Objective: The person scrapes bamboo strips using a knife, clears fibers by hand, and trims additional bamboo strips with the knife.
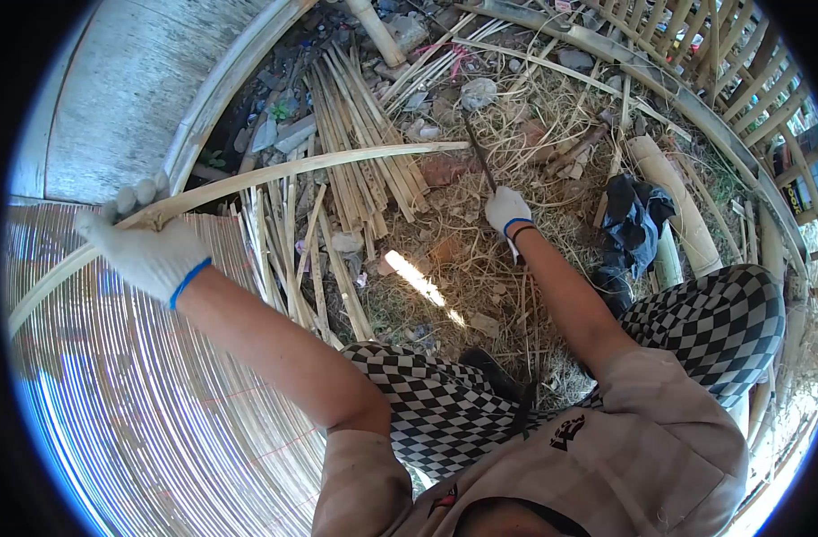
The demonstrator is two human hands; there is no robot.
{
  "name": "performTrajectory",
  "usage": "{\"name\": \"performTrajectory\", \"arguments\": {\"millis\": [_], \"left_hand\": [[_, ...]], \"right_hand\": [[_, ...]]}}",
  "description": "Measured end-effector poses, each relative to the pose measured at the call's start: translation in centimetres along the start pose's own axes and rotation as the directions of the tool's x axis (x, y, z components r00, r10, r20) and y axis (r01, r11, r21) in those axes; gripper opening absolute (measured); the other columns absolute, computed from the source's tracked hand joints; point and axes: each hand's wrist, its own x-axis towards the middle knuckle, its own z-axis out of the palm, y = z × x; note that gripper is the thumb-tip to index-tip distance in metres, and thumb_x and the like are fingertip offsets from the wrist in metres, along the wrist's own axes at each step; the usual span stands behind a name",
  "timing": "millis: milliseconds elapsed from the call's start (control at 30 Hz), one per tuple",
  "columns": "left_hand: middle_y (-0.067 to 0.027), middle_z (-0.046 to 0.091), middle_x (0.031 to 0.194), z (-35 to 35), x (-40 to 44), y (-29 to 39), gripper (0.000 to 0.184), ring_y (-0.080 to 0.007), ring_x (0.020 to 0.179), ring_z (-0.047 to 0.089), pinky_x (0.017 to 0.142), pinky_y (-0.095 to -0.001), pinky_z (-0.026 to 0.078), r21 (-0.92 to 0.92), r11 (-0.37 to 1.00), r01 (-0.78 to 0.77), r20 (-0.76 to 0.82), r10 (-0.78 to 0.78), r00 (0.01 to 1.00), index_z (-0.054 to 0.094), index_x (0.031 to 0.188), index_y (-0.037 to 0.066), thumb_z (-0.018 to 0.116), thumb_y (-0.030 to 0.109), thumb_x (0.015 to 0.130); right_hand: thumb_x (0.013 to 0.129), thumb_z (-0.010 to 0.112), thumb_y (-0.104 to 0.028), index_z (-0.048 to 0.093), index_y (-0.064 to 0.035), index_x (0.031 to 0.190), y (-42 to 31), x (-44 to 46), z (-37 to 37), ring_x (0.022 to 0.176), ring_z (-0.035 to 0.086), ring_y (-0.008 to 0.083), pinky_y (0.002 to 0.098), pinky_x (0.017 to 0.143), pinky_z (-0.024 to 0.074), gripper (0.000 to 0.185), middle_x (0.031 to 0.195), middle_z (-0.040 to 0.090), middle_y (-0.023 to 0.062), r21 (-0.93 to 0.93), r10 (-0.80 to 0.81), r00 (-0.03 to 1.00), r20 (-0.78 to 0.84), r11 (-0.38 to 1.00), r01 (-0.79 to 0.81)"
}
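Note:
A long pale bamboo strip (292, 166) runs from the left edge to the middle of the view. My left hand (147, 242), in a white glove with a blue cuff, is closed around it near a node. Its far end touches or lies right by a thin dark blade (480, 154). The handle of that blade is inside my right hand (507, 211), also gloved, with its fingers wrapped round it. Below the strip, a pile of split bamboo sticks (355, 143) lies on the ground.
A slatted bamboo mat (158, 358) covers the lower left. Shavings (534, 116) and rubble litter the ground. At the right are a thick bamboo piece (673, 201), a black plastic bag (633, 224) and a bamboo lattice (749, 63). A grey panel (145, 80) stands upper left.

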Motion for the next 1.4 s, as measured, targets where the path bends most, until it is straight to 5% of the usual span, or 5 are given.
{"name": "performTrajectory", "arguments": {"millis": [500,667,967,1300,1400], "left_hand": [[0.0061,0.021,0.049,-8.9,8.8,-3.7,0.074,-0.0082,0.041,0.019,0.039,-0.0262,0.017,-0.679,0.716,0.16,0.317,0.09,0.944,0.026,0.059,0.022,0.025,0.09,0.087],[0.0055,0.02,0.046,-9.7,9.3,-5.0,0.081,-0.0087,0.037,0.02,0.038,-0.0285,0.02,-0.879,0.367,0.304,0.396,0.211,0.894,0.025,0.053,0.022,0.019,0.099,0.077],[-0.0026,0.021,0.058,-6.7,6.3,-9.9,0.079,-0.0193,0.059,0.028,0.066,-0.0366,0.031,-0.94,0.178,0.29,0.263,-0.164,0.951,0.022,0.062,0.018,0.011,0.093,0.086],[-0.0184,0.069,0.106,-8.3,1.1,-24.0,0.095,-0.0339,0.098,0.065,0.094,-0.0461,0.052,0.554,0.297,0.778,0.454,-0.891,0.017,0.051,0.138,-0.004,0.044,0.079,0.092],[-0.0183,0.069,0.103,-5.9,-0.4,-21.4,0.086,-0.0366,0.096,0.065,0.094,-0.0465,0.051,0.82,0.555,0.142,0.411,-0.743,0.528,0.061,0.128,-0.001,0.053,0.076,0.09]], "right_hand": [[0.093,0.059,-0.065,0.056,0.0022,0.126,-6.7,-4.6,-16.9,0.092,0.072,0.0356,0.0468,0.081,0.0586,0.075,0.097,0.072,0.0217,0.231,-0.175,0.976,0.128,0.962,0.143],[0.093,0.048,-0.076,0.044,0.0008,0.145,-10.3,-4.7,-22.3,0.085,0.071,0.024,0.037,0.069,0.0619,0.093,0.104,0.071,0.0175,0.939,-0.68,0.671,0.295,0.076,-0.336],[0.104,0.059,-0.027,0.056,-0.0121,0.142,-17.1,-3.9,-41.1,0.093,0.072,0.0252,0.0376,0.074,0.0613,0.041,0.117,0.07,0.0111,0.988,-0.511,0.857,0.057,0.152,0.026],[0.102,0.062,-0.019,0.062,-0.0067,0.126,-16.3,-9.7,-48.2,0.095,0.073,0.0219,0.036,0.082,0.0633,0.027,0.109,0.072,0.0095,0.907,-0.548,0.798,-0.252,0.153,0.392],[0.107,0.051,-0.013,0.058,-0.0049,0.123,-14.5,-9.6,-47.5,0.093,0.073,0.0248,0.0373,0.08,0.0648,0.02,0.111,0.07,0.0124,0.958,-0.453,0.852,-0.262,-0.012,0.288]]}}
